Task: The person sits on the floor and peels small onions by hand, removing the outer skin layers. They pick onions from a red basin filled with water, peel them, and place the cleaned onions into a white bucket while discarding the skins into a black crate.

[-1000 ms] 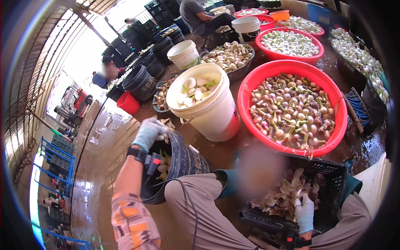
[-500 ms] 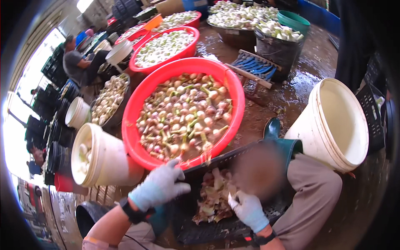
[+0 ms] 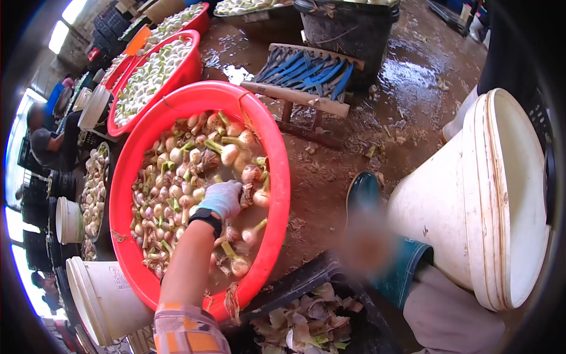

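My gloved left hand (image 3: 221, 199) is down in a red tub (image 3: 275, 177) of muddy bulbs with green stems, in water. Its fingers curl onto a brownish bulb (image 3: 247, 193) toward the tub's right side. My right hand is out of view. Below the tub lies a black crate (image 3: 370, 321) holding peeled papery skins (image 3: 306, 324). My legs show at the lower right, with a green boot (image 3: 407, 271) partly hidden by a blurred patch.
A large white bucket (image 3: 436, 194) stands at right, another (image 3: 112, 295) at lower left. Beyond are a wooden rack with blue strips (image 3: 312, 76), a black bin (image 3: 348, 38), red tubs of white bulbs (image 3: 153, 76) and a seated person (image 3: 47, 147) on wet floor.
My left hand has moved from the dark bucket, past the tub's near edge, into the bulbs. My right hand has left view. The view has swung rightward.
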`<action>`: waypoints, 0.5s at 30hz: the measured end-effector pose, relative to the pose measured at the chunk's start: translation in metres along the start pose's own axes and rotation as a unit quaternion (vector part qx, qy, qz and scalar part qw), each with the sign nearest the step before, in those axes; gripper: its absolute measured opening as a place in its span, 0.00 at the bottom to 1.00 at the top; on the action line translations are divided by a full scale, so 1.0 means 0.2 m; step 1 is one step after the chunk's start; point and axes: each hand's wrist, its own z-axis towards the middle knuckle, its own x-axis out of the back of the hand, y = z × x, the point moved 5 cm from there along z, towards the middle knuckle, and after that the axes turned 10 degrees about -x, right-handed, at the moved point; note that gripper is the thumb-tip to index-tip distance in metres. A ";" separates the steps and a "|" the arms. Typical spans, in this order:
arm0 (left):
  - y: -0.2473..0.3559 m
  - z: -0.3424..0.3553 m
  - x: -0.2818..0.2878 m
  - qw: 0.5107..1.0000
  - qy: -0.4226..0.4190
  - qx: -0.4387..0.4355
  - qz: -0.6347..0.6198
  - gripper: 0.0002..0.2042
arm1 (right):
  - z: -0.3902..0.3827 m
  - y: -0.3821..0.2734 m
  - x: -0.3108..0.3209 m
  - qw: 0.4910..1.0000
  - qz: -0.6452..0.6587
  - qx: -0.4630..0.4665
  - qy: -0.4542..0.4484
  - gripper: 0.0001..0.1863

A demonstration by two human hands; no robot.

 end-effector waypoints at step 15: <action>0.90 -1.65 -0.04 0.285 0.256 0.051 -0.922 0.20 | -0.25 -0.06 -0.02 0.980 -0.014 0.195 0.026 0.28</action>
